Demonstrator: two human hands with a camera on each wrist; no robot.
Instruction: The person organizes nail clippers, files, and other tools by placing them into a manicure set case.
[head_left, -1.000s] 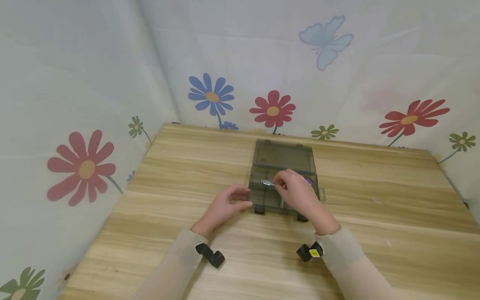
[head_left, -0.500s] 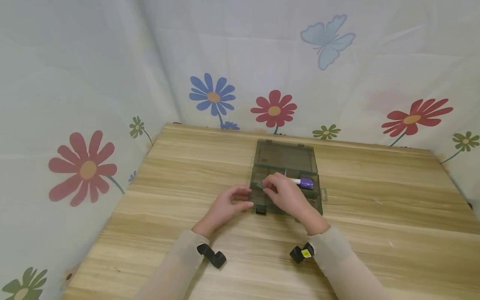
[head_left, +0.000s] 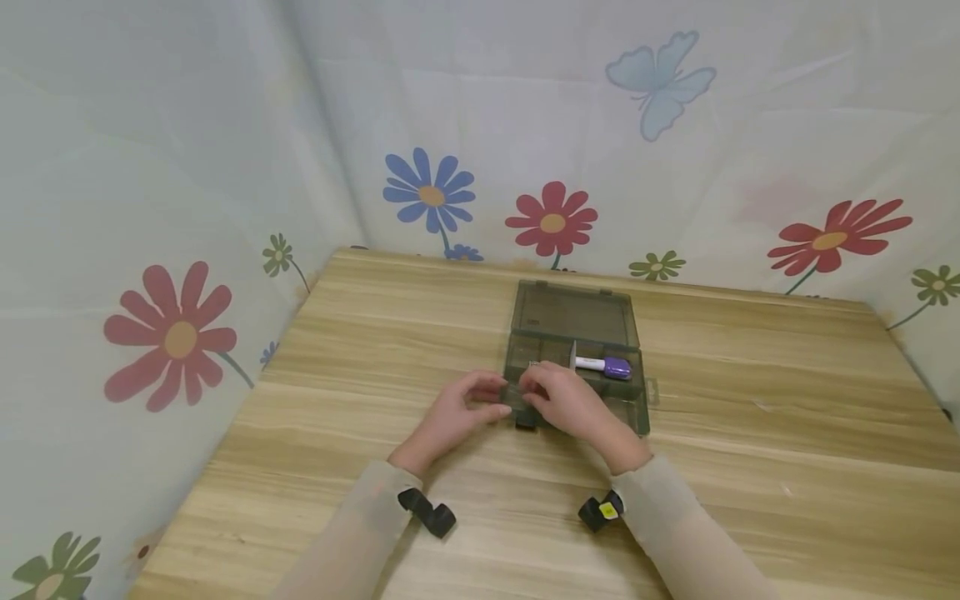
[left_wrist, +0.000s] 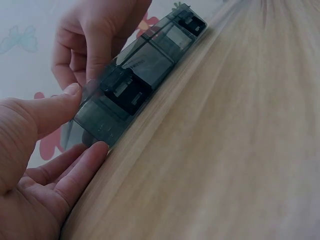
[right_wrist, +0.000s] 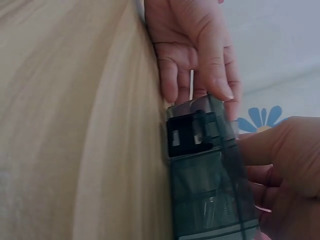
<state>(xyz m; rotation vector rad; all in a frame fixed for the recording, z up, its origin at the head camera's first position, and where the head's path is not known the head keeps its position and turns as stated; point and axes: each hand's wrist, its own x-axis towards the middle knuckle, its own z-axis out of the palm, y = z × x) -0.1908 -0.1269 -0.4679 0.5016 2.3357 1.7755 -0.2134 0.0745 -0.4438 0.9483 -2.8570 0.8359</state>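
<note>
A dark see-through compartment box [head_left: 633,400] lies open on the wooden table [head_left: 375,350], its lid [head_left: 576,315] flat behind it. A white piece with a purple cap [head_left: 604,366] lies in a back compartment. My left hand [head_left: 465,407] pinches the box's front left corner, thumb [left_wrist: 52,110] on top and fingers [left_wrist: 75,175] below. My right hand [head_left: 561,402] curls down into the front left compartment beside a black latch [left_wrist: 125,92]. A small silver piece [head_left: 534,364] glints at its fingertips; the grip itself is mostly hidden. In the right wrist view the box [right_wrist: 205,185] stands between both hands.
Flowered fabric walls [head_left: 172,333] close in the table on the left, back and right. Bare wood stretches to the left, right and front of the box. A second black latch [left_wrist: 192,22] sits farther along the box's front wall.
My right hand has moved left and toward me with the silver piece, from the box's middle to its front left compartment, uncovering the purple-capped piece. The left hand has stayed on the corner.
</note>
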